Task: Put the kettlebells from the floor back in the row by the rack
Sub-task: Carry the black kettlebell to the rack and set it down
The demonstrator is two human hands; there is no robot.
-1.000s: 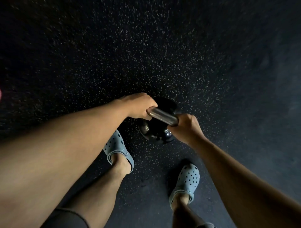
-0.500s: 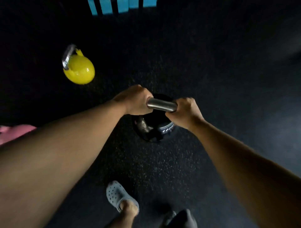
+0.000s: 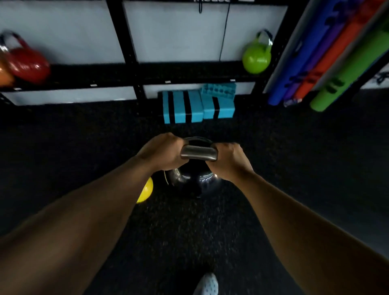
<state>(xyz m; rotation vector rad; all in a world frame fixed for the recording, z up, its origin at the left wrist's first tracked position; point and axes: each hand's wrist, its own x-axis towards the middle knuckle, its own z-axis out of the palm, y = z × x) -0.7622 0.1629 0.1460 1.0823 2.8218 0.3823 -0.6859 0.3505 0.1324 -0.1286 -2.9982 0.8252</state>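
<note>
Both fists are clamped tight on the steel handle [image 3: 198, 153] of the glossy black kettlebell [image 3: 190, 179], left hand [image 3: 161, 152] and right hand [image 3: 229, 160] at opposite ends.

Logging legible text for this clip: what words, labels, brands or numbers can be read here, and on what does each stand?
None can be read.
Rack crossbar: white lettering, cut off by the frame edge and blurred.
Black kettlebell, held by left hand and right hand: pale curved marks, too blurred to read.
Foam rollers: dark printed marks, unreadable.
White panel at far right: dark marks, unreadable.
</note>
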